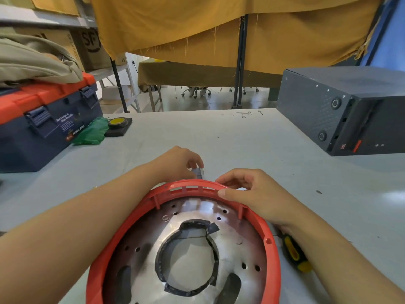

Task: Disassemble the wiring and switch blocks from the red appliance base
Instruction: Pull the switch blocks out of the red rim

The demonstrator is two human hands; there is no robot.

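Grey table [241,139]: one red base [271,249], left fingers [192,163] pinching one block [198,172], right fingers [225,193] gripping rim.

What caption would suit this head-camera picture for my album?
Left hand pinches a small grey part beyond the red appliance base; right hand grips its rim.
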